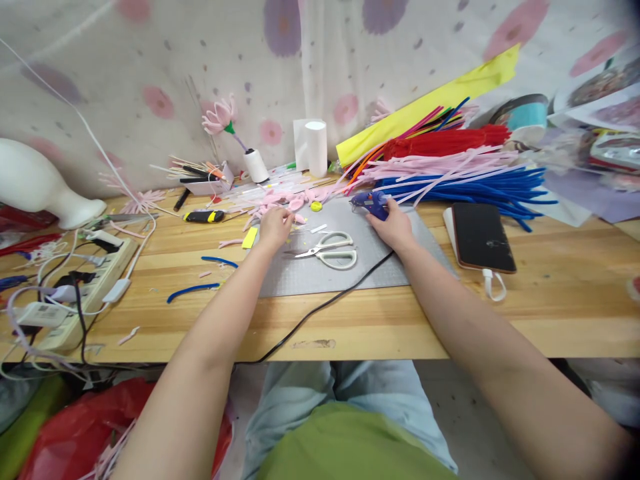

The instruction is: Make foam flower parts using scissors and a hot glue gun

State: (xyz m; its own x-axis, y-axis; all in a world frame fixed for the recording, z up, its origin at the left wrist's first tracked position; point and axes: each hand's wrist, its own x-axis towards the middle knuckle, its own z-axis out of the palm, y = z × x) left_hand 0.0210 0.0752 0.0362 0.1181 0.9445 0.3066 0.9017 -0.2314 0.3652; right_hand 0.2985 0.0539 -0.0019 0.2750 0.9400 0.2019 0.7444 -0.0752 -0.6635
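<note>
My right hand (pixel 394 225) is closed on a dark blue glue gun (pixel 370 202), its nozzle toward the left. From the gun's side a black cord (pixel 320 309) runs across the mat to the table's front edge. My left hand (pixel 276 229) is closed in a pinch beside a heap of pink pipe-cleaner pieces (pixel 285 199); what its fingertips hold, if anything, is too small to make out. Between both hands, white-handled scissors (pixel 327 251) lie on the grey cutting mat (pixel 300 283). A small round yellow piece (pixel 316 207) sits behind them.
Bundles of blue (pixel 465 190) and red pipe cleaners (pixel 445 143) lie at the back right, near a black phone (pixel 483 237). At left are a power strip (pixel 95 293) and a yellow-black utility knife (pixel 203 217). A pink flower (pixel 220 117) stands in a white spool (pixel 256 165).
</note>
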